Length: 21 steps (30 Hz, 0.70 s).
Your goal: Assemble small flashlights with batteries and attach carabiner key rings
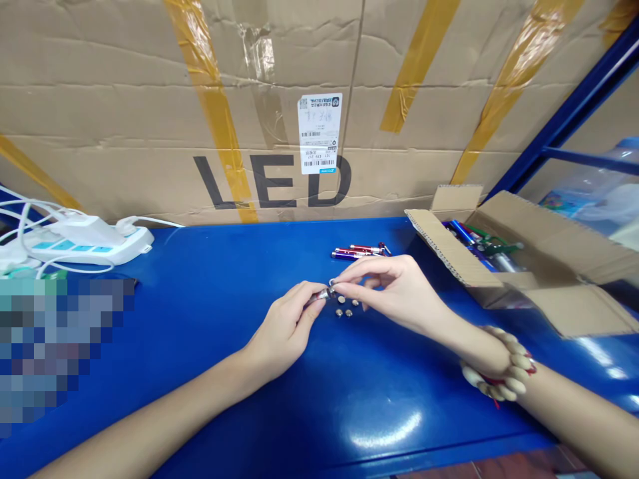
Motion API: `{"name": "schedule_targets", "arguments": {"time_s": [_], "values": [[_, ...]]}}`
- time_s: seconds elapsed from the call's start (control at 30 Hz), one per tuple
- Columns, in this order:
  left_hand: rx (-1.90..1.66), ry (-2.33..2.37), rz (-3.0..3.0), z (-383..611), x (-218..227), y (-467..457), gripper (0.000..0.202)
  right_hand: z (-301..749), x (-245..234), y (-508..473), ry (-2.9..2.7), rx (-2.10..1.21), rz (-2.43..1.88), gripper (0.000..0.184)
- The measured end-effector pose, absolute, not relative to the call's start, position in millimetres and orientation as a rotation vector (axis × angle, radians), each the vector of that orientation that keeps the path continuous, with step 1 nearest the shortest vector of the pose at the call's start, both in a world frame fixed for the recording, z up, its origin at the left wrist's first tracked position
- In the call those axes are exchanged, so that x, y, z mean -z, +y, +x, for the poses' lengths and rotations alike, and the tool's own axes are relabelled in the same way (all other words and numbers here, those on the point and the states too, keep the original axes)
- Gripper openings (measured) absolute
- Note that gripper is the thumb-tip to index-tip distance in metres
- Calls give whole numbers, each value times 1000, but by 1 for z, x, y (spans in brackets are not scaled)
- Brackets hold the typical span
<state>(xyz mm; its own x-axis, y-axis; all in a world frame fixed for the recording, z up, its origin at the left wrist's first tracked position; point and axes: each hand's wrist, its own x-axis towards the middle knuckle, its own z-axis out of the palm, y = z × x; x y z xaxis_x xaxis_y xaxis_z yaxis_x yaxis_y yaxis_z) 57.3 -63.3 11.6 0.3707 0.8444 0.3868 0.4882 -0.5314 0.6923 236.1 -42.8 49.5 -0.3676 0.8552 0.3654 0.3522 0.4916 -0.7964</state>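
My left hand [285, 326] is closed around a small silvery keychain flashlight [323, 295], its end sticking out past the thumb and forefinger. At that end, my right hand [394, 289] pinches with thumb and forefinger. A tiny shiny bit shows at those fingertips, too small to make out. Just below the right fingers, several button cells [348, 313] lie on the blue table [210, 279]. Behind the hands rest a red keychain flashlight [363, 248] and a purple one [344, 255], side by side.
An open cardboard box [452, 256] at the right holds several colored metal tubes. On the left sits a white power strip [100, 243] with tangled cables, near a pixelated patch. A large taped carton [150, 153] marked LED stands along the back. Blue shelf bars [554, 110] rise at right.
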Motion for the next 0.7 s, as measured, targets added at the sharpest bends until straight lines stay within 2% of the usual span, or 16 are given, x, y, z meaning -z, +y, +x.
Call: {"name": "schedule_targets", "arguments": {"time_s": [0.37,0.7], "values": [[-965,1021,2279,53,-9,-66,21,244,-40,-31,-1909,-1314,-1006,21],[-1138,881,2438,55,2,-68,25,242,-39,-37,-1975,-1119,-1039,24]]}}
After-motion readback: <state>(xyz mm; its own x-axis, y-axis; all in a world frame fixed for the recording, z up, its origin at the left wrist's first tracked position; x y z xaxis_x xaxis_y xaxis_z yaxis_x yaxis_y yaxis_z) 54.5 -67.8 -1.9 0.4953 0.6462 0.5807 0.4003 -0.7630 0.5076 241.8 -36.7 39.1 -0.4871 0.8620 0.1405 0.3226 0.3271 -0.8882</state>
